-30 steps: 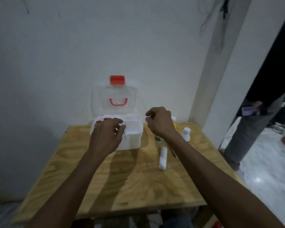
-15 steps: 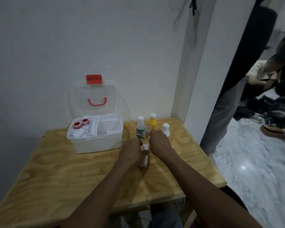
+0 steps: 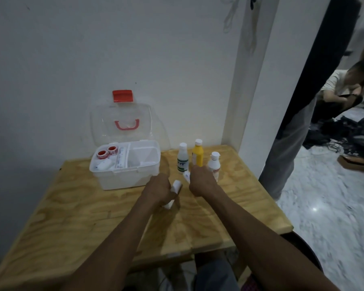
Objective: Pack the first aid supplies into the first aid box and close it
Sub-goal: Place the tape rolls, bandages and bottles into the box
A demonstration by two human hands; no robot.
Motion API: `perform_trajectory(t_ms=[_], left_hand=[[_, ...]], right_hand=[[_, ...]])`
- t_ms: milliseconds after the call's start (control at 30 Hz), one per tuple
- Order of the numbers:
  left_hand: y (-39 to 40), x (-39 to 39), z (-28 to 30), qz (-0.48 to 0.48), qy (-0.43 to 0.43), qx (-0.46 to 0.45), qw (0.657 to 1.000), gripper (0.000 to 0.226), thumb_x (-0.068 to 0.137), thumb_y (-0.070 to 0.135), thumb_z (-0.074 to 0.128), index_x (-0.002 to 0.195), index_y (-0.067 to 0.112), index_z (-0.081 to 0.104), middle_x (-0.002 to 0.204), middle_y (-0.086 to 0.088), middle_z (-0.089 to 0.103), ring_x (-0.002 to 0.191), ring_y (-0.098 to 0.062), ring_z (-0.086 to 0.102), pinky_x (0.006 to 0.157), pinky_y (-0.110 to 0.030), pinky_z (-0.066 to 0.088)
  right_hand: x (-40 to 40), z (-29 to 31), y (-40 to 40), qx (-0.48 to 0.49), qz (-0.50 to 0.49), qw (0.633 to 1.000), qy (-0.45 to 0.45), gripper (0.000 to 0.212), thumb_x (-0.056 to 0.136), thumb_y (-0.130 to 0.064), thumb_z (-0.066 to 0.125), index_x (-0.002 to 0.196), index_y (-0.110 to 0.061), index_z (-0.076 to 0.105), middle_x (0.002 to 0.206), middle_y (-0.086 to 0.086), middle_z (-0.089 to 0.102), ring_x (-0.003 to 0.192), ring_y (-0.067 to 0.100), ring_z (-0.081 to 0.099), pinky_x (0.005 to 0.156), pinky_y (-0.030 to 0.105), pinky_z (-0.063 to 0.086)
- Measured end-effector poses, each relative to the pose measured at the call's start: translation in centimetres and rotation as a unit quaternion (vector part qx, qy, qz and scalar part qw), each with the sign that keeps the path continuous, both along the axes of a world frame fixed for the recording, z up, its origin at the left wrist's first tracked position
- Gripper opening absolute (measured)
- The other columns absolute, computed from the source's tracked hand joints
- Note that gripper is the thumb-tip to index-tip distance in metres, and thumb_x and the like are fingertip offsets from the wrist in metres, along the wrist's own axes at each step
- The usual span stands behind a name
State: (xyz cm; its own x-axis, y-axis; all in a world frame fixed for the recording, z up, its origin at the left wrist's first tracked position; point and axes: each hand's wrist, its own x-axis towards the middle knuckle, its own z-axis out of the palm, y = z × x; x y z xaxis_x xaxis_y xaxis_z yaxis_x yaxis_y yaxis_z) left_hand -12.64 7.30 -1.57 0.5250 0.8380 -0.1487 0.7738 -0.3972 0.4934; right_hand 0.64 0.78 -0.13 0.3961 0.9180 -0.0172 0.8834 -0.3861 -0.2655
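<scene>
Bandage roll [image 3: 175, 191] — white, lying on the wooden table [image 3: 93, 217] — is sitting inside the left hand [image 3: 158, 189], whose fingers are curling closed around it. Just beside it the right hand [image 3: 201, 181] is clenching a small white item [image 3: 186, 177]. Beyond are standing three bottles — green-labelled [image 3: 182, 158], yellow [image 3: 197, 153], white [image 3: 214, 164]. Farther left, the first aid box [image 3: 126, 164] is sitting with its clear lid [image 3: 122, 122] raised against the wall, red tape rolls [image 3: 106, 153] inside.

I read this as a plain home room: bare white plastered wall [image 3: 76, 59], rough plywood table [image 3: 93, 217], glossy marble-patterned floor [image 3: 324, 217], dark clothes heaped [image 3: 349, 131] beyond.
</scene>
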Motion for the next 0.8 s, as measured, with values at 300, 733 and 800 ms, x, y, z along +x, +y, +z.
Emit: perform_trajectory(t_ms=[300, 733, 800], left_hand=[[-0.9, -2.0, 0.5, 0.008, -0.049, -0.043, 0.998, 0.04, 0.086, 0.026, 0.067, 0.119, 0.005, 0.064, 0.116, -0.014, 0.067, 0.103, -0.027, 0.064, 0.081, -0.036, 0.052], [-0.1, -7.1, 6.3, 0.008, -0.326, 0.017, 0.945, 0.063, 0.085, 0.009, 0.067, 0.137, 0.034, 0.041, 0.122, 0.0, 0.057, 0.103, -0.019, 0.063, 0.081, -0.043, 0.06], [1.1, -7.7, 7.7, 0.02, -0.316, 0.063, 0.946, 0.061, 0.085, 0.011, 0.068, 0.134, 0.037, 0.043, 0.119, 0.0, 0.06, 0.098, -0.018, 0.066, 0.079, -0.045, 0.06]], right_hand=[[0.5, 0.9, -1.2, 0.003, -0.03, 0.974, 0.224, 0.036, 0.077, -0.012, 0.071, 0.109, 0.004, 0.069, 0.095, 0.017, 0.073, 0.083, 0.027, 0.071, 0.07, 0.042, 0.06], [-2.3, 6.8, -0.4, 0.17, 0.122, 0.879, 0.429, 0.074, 0.083, 0.004, 0.067, 0.14, -0.036, 0.042, 0.102, 0.019, 0.057, 0.078, 0.027, 0.062, 0.061, 0.034, 0.06], [-3.1, 7.9, 0.7, 0.202, 0.123, 0.882, 0.407, 0.066, 0.081, 0.0, 0.07, 0.133, -0.033, 0.046, 0.107, 0.016, 0.058, 0.083, 0.032, 0.066, 0.059, 0.035, 0.061]])
